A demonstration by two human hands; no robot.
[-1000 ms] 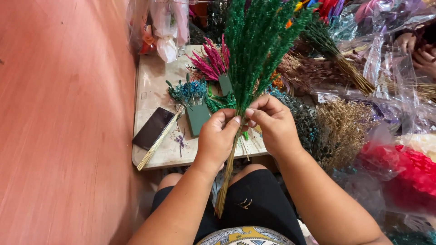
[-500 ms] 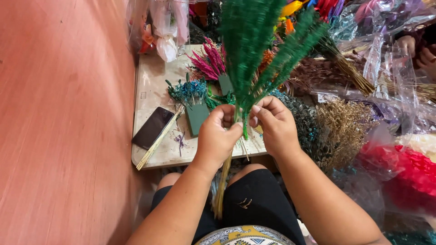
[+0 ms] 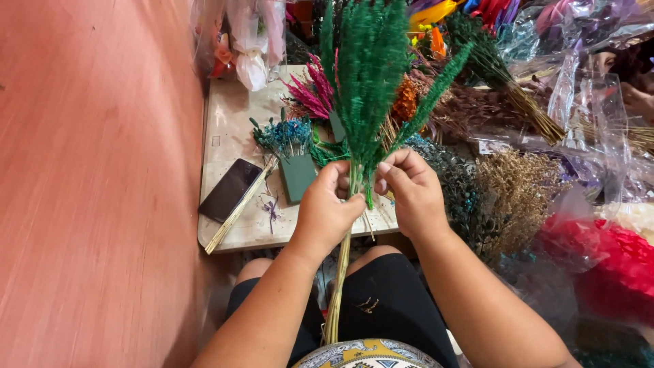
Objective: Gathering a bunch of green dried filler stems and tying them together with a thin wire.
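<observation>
My left hand (image 3: 328, 208) grips the pale stems of a bunch of green-dyed dried grass (image 3: 368, 75) that stands upright in front of me. Beside it, my right hand (image 3: 411, 191) pinches one thinner green sprig (image 3: 429, 99) that leans out to the right from the bunch. The long stalks (image 3: 338, 279) hang down between my knees. Both hands hover over the near edge of a small pale table (image 3: 228, 123).
On the table lie a dark phone (image 3: 229, 190), a green foam block (image 3: 298, 177) stuck with blue sprigs (image 3: 283, 135), and loose stalks (image 3: 238, 208). Pink plumes (image 3: 310, 92), brown dried bunches (image 3: 521, 184), red flowers (image 3: 613, 249) and clear wrap (image 3: 586, 109) crowd the right. A reddish wall (image 3: 88, 170) runs along the left.
The green bunch has turned more upright and one sprig has been drawn apart to the right by my right hand. My hands have stayed at the table's near edge.
</observation>
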